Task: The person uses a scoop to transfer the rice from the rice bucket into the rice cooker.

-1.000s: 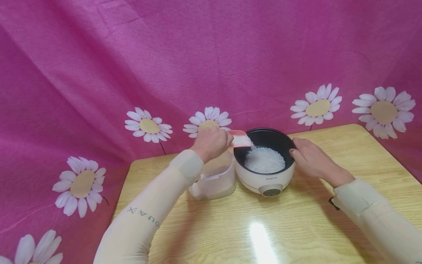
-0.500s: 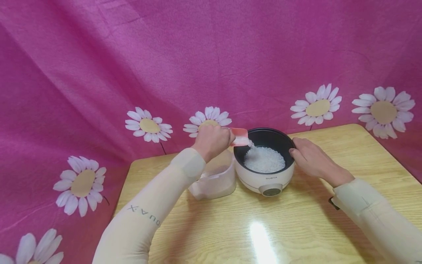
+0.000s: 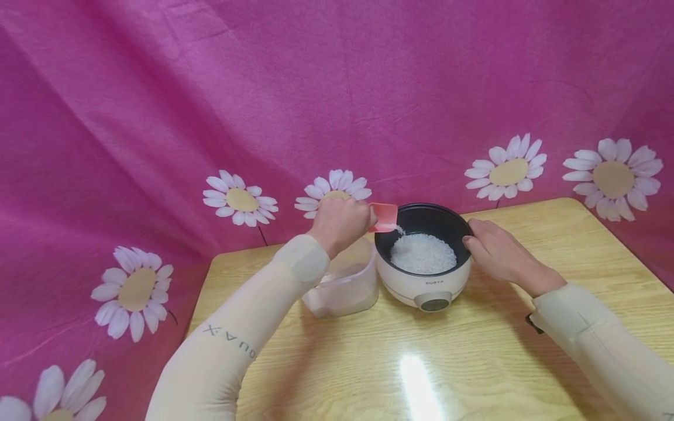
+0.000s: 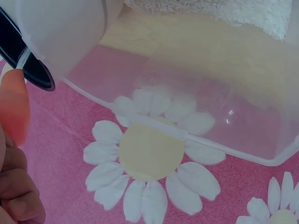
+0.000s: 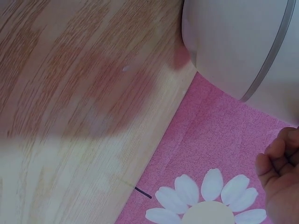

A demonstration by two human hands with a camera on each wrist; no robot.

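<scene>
My left hand [image 3: 342, 225] grips an orange-pink scoop [image 3: 384, 217] by its handle, tipped over the left rim of a small white electric cooker [image 3: 402, 286]. A thin stream of white rice falls from the scoop's lip onto the mound of rice [image 3: 425, 255] in the black pot. With thumb and fingers, my right hand [image 3: 495, 251] holds the cooker's right rim. Below my left forearm stands a translucent plastic container [image 3: 347, 298], partly covered by it. The left wrist view shows more rice [image 4: 224, 10] inside this container.
All this stands toward the back of a wooden table [image 3: 347, 368]. A magenta cloth [image 3: 421, 105] printed with white daisies hangs close behind the table and along its left side. The cooker's control knob [image 3: 435, 302] faces the person.
My left hand has tilted the scoop further, and most of its rice has run out into the pot. The right hand keeps its hold on the rim.
</scene>
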